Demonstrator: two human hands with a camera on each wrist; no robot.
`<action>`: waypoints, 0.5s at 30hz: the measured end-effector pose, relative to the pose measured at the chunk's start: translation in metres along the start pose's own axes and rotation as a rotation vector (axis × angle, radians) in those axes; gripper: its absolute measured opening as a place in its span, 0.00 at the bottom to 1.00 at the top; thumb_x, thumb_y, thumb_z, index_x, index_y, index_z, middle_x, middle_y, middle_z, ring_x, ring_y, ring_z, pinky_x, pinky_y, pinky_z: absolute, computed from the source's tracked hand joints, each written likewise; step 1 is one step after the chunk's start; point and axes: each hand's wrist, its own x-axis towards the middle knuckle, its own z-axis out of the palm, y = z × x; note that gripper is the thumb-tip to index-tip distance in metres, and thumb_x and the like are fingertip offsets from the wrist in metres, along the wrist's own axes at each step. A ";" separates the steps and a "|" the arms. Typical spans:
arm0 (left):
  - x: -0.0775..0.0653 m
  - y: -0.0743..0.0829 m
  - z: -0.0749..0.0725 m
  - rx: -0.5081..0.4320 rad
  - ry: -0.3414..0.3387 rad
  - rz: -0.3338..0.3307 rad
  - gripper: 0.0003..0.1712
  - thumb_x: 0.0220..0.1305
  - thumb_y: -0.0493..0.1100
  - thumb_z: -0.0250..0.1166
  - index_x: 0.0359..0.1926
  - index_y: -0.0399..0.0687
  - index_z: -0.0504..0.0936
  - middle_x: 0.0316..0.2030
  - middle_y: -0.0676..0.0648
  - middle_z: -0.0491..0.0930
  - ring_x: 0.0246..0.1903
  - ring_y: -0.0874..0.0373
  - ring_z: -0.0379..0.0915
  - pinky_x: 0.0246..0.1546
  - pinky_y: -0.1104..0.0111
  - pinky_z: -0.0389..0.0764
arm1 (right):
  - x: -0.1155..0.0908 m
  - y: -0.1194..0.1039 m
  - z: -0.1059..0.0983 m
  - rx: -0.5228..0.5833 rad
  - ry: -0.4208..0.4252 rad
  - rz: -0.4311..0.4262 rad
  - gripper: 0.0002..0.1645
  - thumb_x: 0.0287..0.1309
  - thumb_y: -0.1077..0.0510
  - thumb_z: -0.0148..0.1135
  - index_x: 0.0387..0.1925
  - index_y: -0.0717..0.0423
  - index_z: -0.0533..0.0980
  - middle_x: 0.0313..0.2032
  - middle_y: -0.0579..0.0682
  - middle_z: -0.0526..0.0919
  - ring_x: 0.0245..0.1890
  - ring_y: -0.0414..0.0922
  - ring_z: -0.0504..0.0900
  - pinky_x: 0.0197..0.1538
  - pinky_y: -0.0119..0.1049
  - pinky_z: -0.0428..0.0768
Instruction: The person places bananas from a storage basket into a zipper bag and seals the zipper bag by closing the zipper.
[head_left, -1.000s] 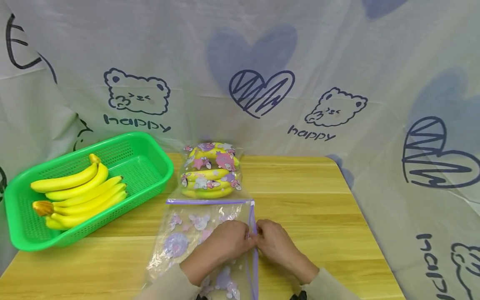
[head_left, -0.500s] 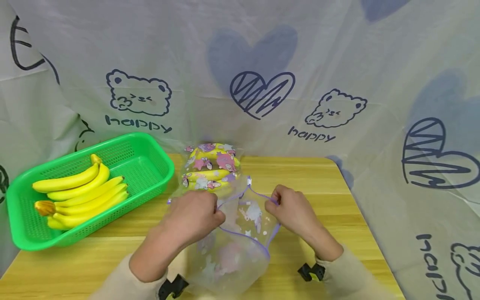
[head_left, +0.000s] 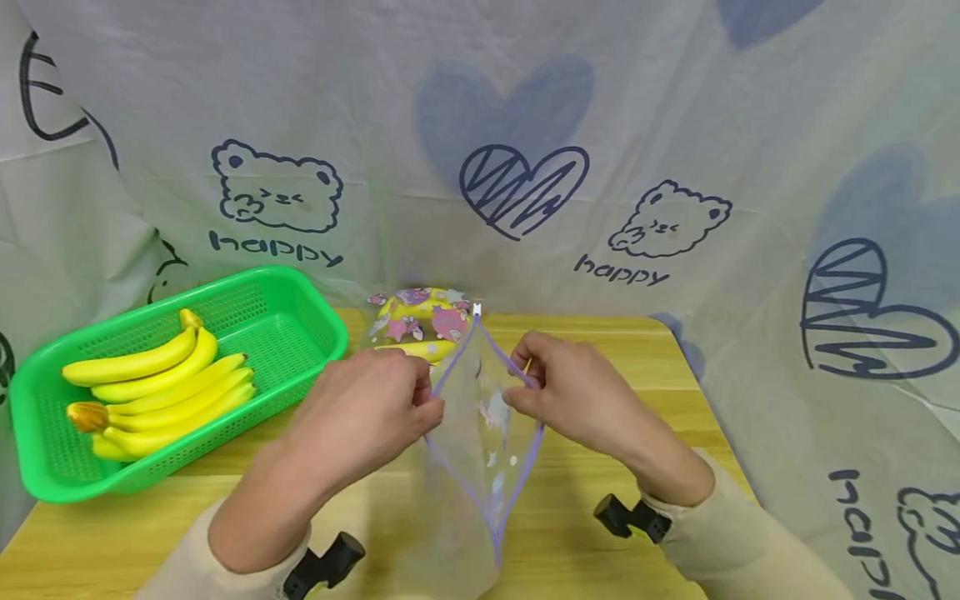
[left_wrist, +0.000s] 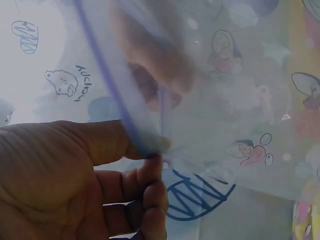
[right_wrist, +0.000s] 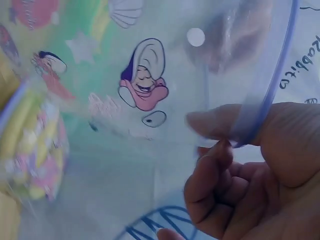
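Observation:
A clear zip bag [head_left: 495, 442] with a purple zip edge and cartoon prints is spread at its mouth between both hands. My left hand [head_left: 367, 408] pinches one side of the rim; in the left wrist view its thumb [left_wrist: 107, 142] presses the purple strip against the fingers. Opposite it, my right hand [head_left: 573, 387] pinches the other side of the rim, seen too in the right wrist view, thumb [right_wrist: 225, 122] on the strip. A white slider [head_left: 477, 309] sits at the far corner of the mouth. The bag's lower part hangs toward the person.
A printed bag of bananas [head_left: 420, 321] lies behind the held bag, partly covered by it. On the left a green basket [head_left: 300, 333] holds bunches of bananas [head_left: 172, 400]. Wooden table [head_left: 637, 350]; printed cloth [head_left: 405, 108] hangs behind it.
The zip bag lay flat with both hands at its right edge. It has been lifted and turned, its mouth pulled apart, and the hands have risen farther from the person.

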 end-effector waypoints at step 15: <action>-0.005 -0.013 -0.012 0.018 -0.133 -0.005 0.16 0.62 0.46 0.65 0.18 0.57 0.73 0.16 0.56 0.67 0.21 0.58 0.65 0.22 0.64 0.60 | -0.026 -0.013 -0.060 -0.136 -0.001 -0.142 0.03 0.62 0.57 0.64 0.33 0.45 0.81 0.21 0.38 0.76 0.21 0.37 0.71 0.29 0.35 0.73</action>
